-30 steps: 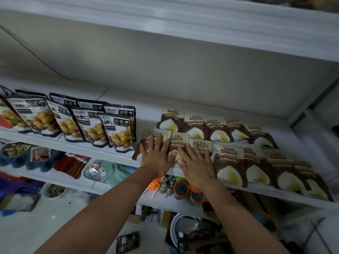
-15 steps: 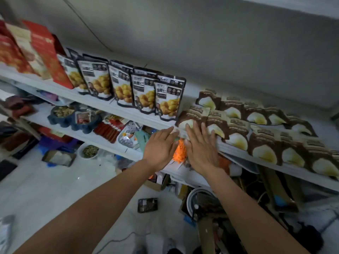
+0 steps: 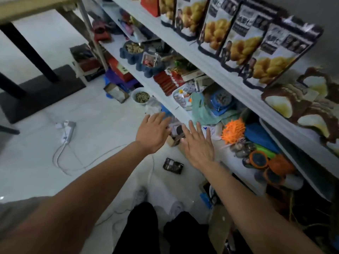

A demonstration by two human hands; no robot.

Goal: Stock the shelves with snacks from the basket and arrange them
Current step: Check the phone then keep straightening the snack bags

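Both hands hang empty below the shelves, fingers straight and spread. The left hand [image 3: 153, 132] is just beside the right hand [image 3: 199, 145], and neither touches anything. Up and to the right of them, on the white shelf board [image 3: 211, 69], stand glossy black-and-white snack pouches printed with yellow nuts [image 3: 275, 55]. Farther right lie flat brown-and-cream snack pouches [image 3: 302, 107]. No basket is in view. The pouches look light, soft and slick, and probably crush easily. They are best pinched by the sealed top edge or held by both sides.

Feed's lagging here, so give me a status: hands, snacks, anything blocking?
Left hand and right hand open, empty, below the snack shelf. Brown pouches lying flat, black pouches standing beside them. Basket not in view.
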